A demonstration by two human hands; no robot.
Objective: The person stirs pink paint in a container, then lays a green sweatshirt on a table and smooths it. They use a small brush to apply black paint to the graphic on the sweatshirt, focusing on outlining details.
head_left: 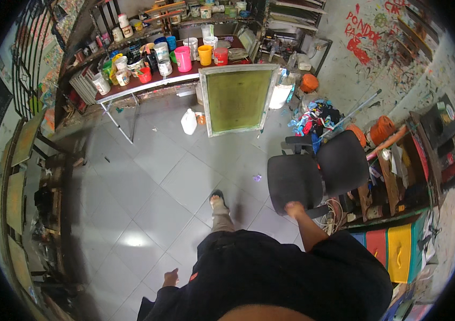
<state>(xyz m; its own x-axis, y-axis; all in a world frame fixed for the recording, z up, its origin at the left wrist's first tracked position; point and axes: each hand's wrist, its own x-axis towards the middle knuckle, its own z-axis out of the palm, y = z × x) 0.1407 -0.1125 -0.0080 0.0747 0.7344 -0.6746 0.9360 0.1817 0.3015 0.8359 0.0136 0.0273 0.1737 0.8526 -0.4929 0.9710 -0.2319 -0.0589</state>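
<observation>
My left hand (171, 277) hangs low beside my body over the grey tiles, with a finger or thumb standing out and nothing in it. My right hand (293, 209) is stretched forward and overlaps the front edge of the seat of a black office chair (295, 179). Its fingers are too small and blurred to read, and whether it touches the seat I cannot tell. Ahead, a screen-printing frame (238, 99) with olive-green mesh and a pale border leans upright against the front of a table. One sandalled foot (217, 200) is forward on the floor.
Paint tubs, including a pink cup (183, 59), crowd the folding table (155, 82). A white jug (189, 122) stands on the floor. Rags (316, 117) are heaped beyond the chair. Wooden shelving (393, 182) and coloured drawers (399, 251) line the right; racks (16, 200) line the left.
</observation>
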